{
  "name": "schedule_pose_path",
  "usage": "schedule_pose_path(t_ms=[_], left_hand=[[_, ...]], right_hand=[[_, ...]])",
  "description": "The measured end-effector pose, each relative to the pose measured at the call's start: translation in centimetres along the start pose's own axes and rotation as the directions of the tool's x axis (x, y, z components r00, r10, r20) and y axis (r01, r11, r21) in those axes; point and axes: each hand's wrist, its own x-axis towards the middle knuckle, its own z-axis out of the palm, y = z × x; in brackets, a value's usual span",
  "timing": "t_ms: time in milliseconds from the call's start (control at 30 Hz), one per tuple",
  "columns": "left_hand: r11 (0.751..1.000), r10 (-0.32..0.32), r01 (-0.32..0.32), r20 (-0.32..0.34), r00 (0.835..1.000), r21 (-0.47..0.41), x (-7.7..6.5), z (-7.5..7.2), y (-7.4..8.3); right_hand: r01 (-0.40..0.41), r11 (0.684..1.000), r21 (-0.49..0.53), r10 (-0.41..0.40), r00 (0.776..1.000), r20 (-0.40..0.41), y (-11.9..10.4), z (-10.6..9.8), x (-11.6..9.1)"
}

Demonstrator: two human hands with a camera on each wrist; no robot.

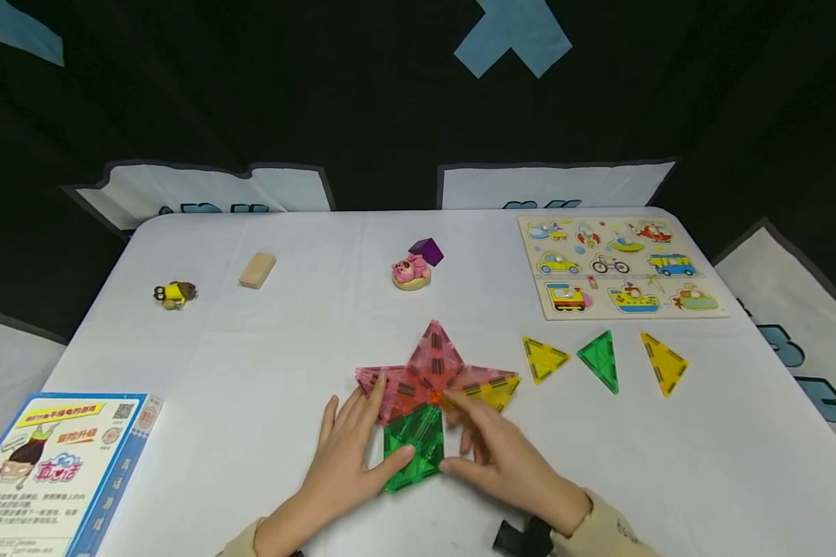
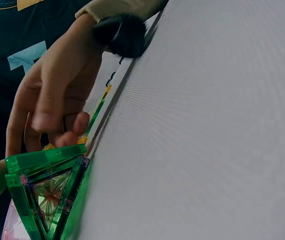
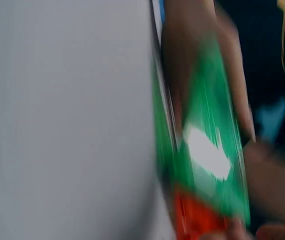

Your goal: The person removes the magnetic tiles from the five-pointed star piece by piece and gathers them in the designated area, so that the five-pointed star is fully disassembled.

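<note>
Pink bear figurine [image 1: 411, 271] sits just beside purple block [image 1: 427, 251], far middle of white table [image 1: 286, 371]. Leftward: wooden block [image 1: 257, 271], then yellow-and-brown figurine [image 1: 174, 295]. Far right, puzzle board [image 1: 609, 281], 3 rows of vehicles! Near left, blue-edged printed box [image 1: 59, 480].

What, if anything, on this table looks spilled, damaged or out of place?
Nothing stands out: no spill or damage shows. The loose green triangle and two yellow triangles near the puzzle board lie at differing angles.
</note>
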Motion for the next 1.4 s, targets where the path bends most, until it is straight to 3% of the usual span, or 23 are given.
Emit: schedule_pose_path(t_ms=[67, 200, 367, 533, 633, 733, 800, 833, 900, 967, 1033, 1167, 1267, 1400], left_hand=[[1.000, -0.006, 0.006, 0.000, 1.000, 0.003, 0.0, 0.0, 0.0], [0.999, -0.034, 0.034, 0.003, 0.999, 0.008, 0.0, -0.2, 0.1], [0.998, -0.054, 0.054, 0.009, 0.999, 0.023, 0.1, -0.1, 0.1], [0.997, -0.080, 0.079, 0.014, 0.997, 0.027, 0.0, 0.0, 0.0], [0.994, -0.098, 0.098, 0.015, 0.995, 0.039, -0.3, -0.1, -0.1], [0.992, -0.109, 0.108, 0.006, 0.994, 0.057, -0.5, -0.3, -0.3], [0.992, -0.113, 0.113, -0.001, 0.994, 0.064, -0.5, -0.3, -0.4], [0.991, -0.114, 0.114, -0.003, 0.994, 0.065, -0.6, -0.3, -0.4], [0.991, -0.117, 0.116, -0.002, 0.993, 0.068, -0.6, -0.3, -0.5], [0.991, -0.117, 0.117, 0.001, 0.993, 0.065, -0.6, -0.2, -0.5], [0.991, -0.118, 0.118, 0.003, 0.993, 0.061, -0.6, -0.1, -0.4], [0.991, -0.118, 0.118, 0.002, 0.993, 0.057, -0.6, -0.1, -0.4], [0.991, -0.115, 0.115, 0.002, 0.993, 0.061, -0.5, -0.1, -0.3], [0.993, -0.100, 0.100, 0.006, 0.995, 0.062, -0.1, -0.1, -0.3]], right_hand=[[0.017, 1.000, -0.001, -0.017, 0.999, 0.034, -0.4, 1.4, -0.1], [0.018, 1.000, -0.017, -0.018, 1.000, 0.003, -0.3, 2.7, -0.1], [-0.025, 1.000, 0.005, 0.025, 1.000, 0.010, 0.1, 2.6, -0.2], [-0.015, 0.998, 0.065, 0.012, 0.998, 0.057, 0.2, 1.8, -0.1], [0.012, 0.985, 0.174, -0.024, 0.998, 0.065, 0.2, 0.6, 0.0], [0.039, 0.953, 0.300, -0.039, 0.999, -0.005, 0.6, -2.2, -0.2], [0.019, 0.953, 0.304, 0.011, 0.995, -0.095, 1.1, -4.7, -0.9], [-0.029, 0.959, 0.281, 0.068, 0.989, -0.132, 1.3, -6.2, -1.5], [-0.170, 0.969, 0.178, 0.203, 0.962, -0.185, 2.0, -9.1, -3.1], [-0.329, 0.940, 0.087, 0.339, 0.920, -0.195, 3.0, -11.8, -5.0], [-0.471, 0.882, 0.007, 0.464, 0.866, -0.183, 4.0, -14.2, -7.0], [-0.637, 0.765, -0.097, 0.620, 0.769, -0.159, 6.0, -17.4, -10.1], [-0.704, 0.679, -0.208, 0.675, 0.710, -0.200, 6.8, -18.2, -11.1], [-0.759, 0.559, -0.335, 0.700, 0.648, -0.299, 6.7, -17.9, -10.8]])
